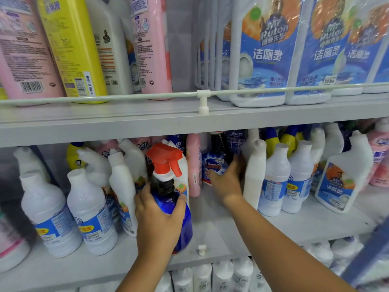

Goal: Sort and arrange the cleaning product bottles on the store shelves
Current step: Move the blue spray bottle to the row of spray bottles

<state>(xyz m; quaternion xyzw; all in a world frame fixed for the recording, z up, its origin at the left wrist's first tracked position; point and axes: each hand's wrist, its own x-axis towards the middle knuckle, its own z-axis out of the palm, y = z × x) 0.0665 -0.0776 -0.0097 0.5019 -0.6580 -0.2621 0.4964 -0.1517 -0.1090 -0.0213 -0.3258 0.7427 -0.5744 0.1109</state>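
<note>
1. Standing upright on the middle shelf (221, 234), near its front edge, the spray bottle (174, 209) has its long axis vertical; its red trigger head (166, 159) points toward 3 o'clock.
2. From behind, the left hand (160, 218) wraps the blue body, thumb and fingers curled round it just below the neck.
3. At 1 o'clock from the bottle, deeper on the shelf, the right hand (226, 180) reaches in with fingers spread against a dark blue pack (212, 165); whether it grasps or only pushes, I cannot tell.
4. Between the two hands lies a bare strip of shelf, running from the front edge back toward 12 o'clock, past a pink bottle (193, 165).
5. The left hand is nearer that strip, so the bottle would likely slide toward 1 o'clock into it.
6. White bottles (273, 182) stand close at 3 o'clock, others at 9 o'clock; a tilt could knock them.
</note>
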